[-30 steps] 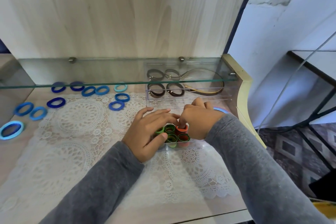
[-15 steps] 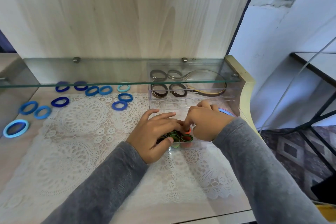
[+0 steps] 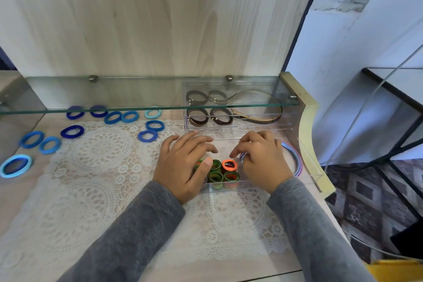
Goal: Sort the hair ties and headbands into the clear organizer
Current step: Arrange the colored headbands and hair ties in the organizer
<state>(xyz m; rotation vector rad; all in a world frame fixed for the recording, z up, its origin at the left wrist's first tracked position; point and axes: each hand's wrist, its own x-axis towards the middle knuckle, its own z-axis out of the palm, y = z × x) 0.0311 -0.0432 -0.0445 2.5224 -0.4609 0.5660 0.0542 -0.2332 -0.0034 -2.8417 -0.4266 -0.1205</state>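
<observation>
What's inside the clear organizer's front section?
Green hair ties, an orange hair tie and pastel headbands at right. The left hand and right hand cover parts, hiding anything beneath.

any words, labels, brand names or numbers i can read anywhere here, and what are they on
None: no text can be read anywhere in this view.
The clear organizer, the blue hair ties, the lace mat, the glass shelf and the wood panel show no label, brand, number or sign.
</observation>
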